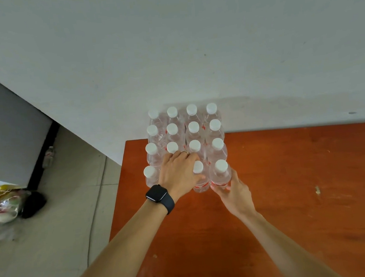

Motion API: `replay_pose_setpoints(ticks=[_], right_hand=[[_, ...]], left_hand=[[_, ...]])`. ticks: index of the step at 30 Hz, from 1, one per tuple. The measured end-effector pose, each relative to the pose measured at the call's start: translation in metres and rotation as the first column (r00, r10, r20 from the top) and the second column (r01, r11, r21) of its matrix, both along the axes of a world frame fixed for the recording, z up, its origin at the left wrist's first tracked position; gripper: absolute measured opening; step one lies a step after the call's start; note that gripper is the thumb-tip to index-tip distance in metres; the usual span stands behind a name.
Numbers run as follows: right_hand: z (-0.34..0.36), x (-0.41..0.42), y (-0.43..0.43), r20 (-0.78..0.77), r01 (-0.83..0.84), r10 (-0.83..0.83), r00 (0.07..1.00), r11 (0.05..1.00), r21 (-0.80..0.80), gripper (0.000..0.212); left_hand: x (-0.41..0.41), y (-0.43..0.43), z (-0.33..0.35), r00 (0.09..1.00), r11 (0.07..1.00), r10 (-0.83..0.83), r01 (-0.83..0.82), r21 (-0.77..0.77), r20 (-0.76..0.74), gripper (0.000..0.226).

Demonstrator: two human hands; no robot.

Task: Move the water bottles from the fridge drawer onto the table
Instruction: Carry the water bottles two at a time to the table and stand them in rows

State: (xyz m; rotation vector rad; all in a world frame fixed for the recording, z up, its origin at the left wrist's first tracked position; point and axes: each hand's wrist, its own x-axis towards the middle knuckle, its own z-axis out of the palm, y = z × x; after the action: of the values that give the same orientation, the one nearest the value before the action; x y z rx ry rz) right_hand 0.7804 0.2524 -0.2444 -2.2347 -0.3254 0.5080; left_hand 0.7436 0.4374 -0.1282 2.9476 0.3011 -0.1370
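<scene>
The right hand (232, 192) is curled low round the front-right bottle (221, 172), at its red label, whose writing cannot be read. The left hand (179, 174), watch (160, 198) on the wrist, is laid over the front row; its grip cannot be told. The bottles (194, 128) are stood in rows at the table's (290, 173) far corner.

A plain pale wall (168, 40) with a few small dark marks fills the upper half of the frame. Below it, at the lower right, stands an orange-brown wooden worktop (301, 172) with scuffs. At the left is a floor (53, 238) of light tiles, crossed by a thin cable (93, 216). A grey appliance (4, 136) stands at the far left, and crumpled plastic bags (1, 202) lie in front of it.
</scene>
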Motion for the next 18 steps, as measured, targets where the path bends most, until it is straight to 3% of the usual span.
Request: replay_pose_setpoints(ticks=[10, 14, 18], right_hand=[[0.019, 0.014, -0.011, -0.164, -0.072, 0.061, 0.985, 0.995, -0.064, 0.103], [0.048, 0.003, -0.032, -0.126, -0.099, 0.085, 0.988, 0.989, -0.110, 0.091], [0.081, -0.018, -0.074, 0.016, -0.049, 0.051, 0.999, 0.993, -0.107, 0.060]], left_hand=[[-0.007, -0.003, 0.011, 0.999, 0.999, -0.050, 0.050, 0.009, -0.019, 0.043], [-0.019, -0.008, 0.026, 0.997, 0.998, -0.060, 0.060, 0.003, 0.058, 0.039], [-0.024, -0.027, 0.039, 0.991, 0.992, -0.099, 0.106, -0.073, 0.094, 0.035]])
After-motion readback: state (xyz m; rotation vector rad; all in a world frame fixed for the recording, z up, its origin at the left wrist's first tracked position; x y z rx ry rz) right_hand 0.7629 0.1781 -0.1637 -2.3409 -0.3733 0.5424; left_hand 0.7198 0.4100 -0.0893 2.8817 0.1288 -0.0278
